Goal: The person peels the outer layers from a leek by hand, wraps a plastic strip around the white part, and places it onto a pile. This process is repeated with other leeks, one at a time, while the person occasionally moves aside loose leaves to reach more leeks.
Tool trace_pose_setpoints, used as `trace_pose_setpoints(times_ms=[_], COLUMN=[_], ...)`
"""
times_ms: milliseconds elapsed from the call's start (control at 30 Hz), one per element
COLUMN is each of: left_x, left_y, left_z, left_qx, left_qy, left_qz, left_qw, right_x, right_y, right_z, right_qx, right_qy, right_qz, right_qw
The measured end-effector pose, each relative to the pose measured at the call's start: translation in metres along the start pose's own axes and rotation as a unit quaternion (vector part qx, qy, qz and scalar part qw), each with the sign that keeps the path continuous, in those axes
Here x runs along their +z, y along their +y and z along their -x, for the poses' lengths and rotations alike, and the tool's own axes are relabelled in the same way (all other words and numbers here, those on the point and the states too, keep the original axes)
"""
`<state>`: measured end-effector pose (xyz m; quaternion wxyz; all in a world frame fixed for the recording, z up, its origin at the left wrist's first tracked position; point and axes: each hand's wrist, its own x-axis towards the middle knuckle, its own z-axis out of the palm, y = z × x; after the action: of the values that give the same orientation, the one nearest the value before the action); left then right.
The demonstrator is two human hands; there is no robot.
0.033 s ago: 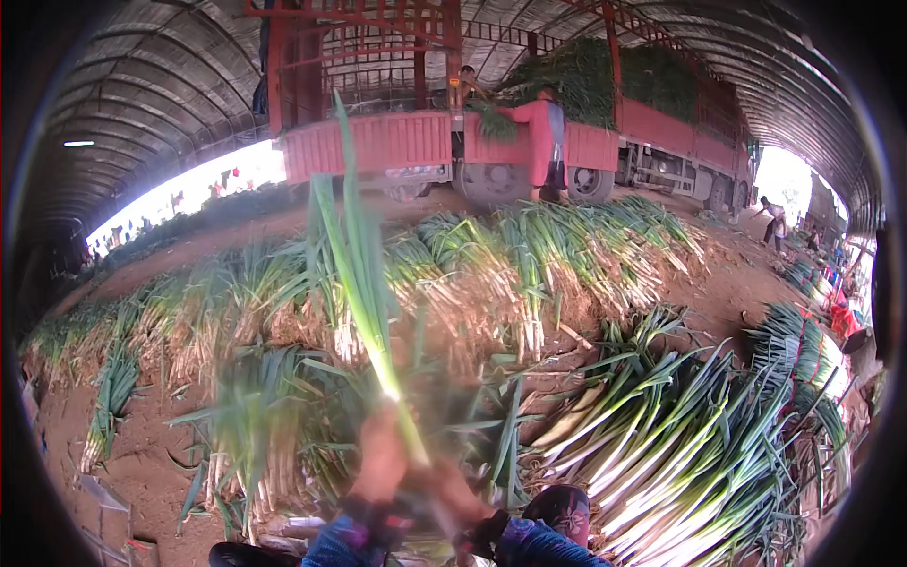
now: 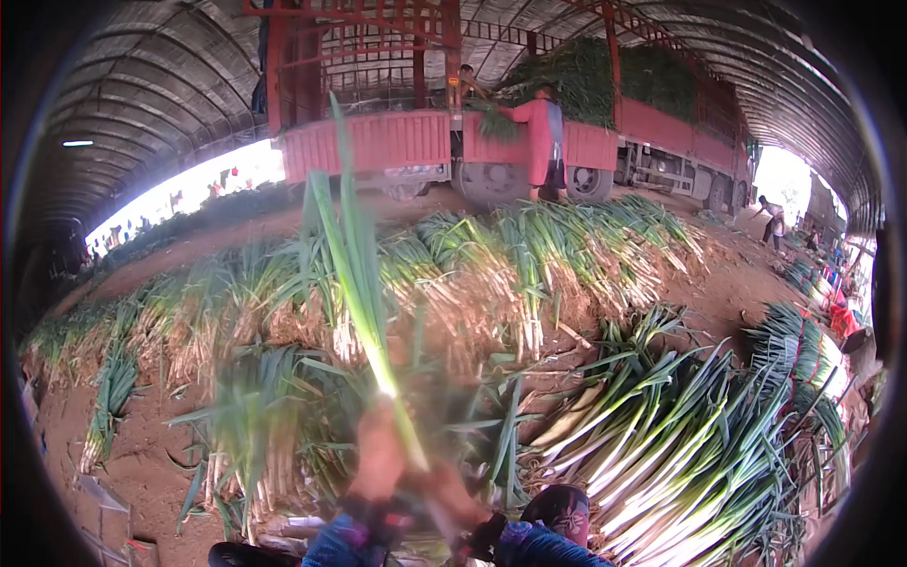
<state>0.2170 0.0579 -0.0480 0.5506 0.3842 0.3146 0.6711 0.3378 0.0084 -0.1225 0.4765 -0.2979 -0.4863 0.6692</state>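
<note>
A long green onion (image 2: pixel 364 307) with a pale stem and tall green leaves stands up in front of me, leaning a little left. My left hand (image 2: pixel 380 455) is closed round its pale stem. Close beside it, near the stem's lower end, is my right hand (image 2: pixel 449 493), smeared by motion, so its fingers cannot be made out. To the right of my knee lies a broad pile of green onions (image 2: pixel 642 444) with clean white stems. A clump of soil-covered green onions (image 2: pixel 269 435) lies to the left of my hands.
Rows of earthy green onion bundles (image 2: pixel 557 250) stretch across the dirt ground ahead. Tied bundles (image 2: pixel 808 350) lie at the far right. Behind the rows stands a red truck (image 2: pixel 368 146) loaded with greens, with a person in a red coat (image 2: pixel 540 142) beside it.
The upper leaves of the green onion have shifted very slightly left. Both hands are in nearly the same place.
</note>
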Motion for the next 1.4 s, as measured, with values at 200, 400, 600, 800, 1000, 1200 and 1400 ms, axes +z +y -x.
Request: trace_pose_setpoints(times_ms=[200, 400, 600, 800, 1000, 1200, 1400], left_x=[0.01, 0.014, 0.011, -0.015, 0.0, -0.013, -0.004], left_y=[0.007, 0.022, 0.025, 0.024, 0.041, 0.046, 0.052], left_z=[-0.011, -0.009, -0.002, -0.018, -0.035, -0.029, -0.011], left_qx=[0.075, -0.001, 0.003, 0.074, -0.15, -0.249, -0.268], left_qy=[0.013, 0.026, 0.033, -0.06, -0.107, -0.106, -0.173], left_qz=[-0.006, 0.199, 0.189, -0.098, 0.145, 0.105, -0.077], left_qw=[0.997, 0.98, 0.981, 0.991, 0.972, 0.957, 0.945], right_x=[-0.001, 0.002, 0.003, 0.001, -0.018, -0.009, -0.013], right_y=[0.018, 0.007, -0.008, -0.021, -0.044, -0.033, -0.034], right_z=[0.005, 0.001, 0.012, 0.009, 0.005, 0.007, 0.015], right_qx=[-0.012, -0.077, -0.09, 0.042, 0.037, 0.057, 0.051], right_qy=[0.07, 0.112, 0.098, 0.01, -0.103, -0.168, -0.154], right_qz=[0.076, 0.205, 0.234, -0.082, -0.104, -0.11, -0.092], right_qw=[0.995, 0.969, 0.963, 0.996, 0.989, 0.978, 0.982])
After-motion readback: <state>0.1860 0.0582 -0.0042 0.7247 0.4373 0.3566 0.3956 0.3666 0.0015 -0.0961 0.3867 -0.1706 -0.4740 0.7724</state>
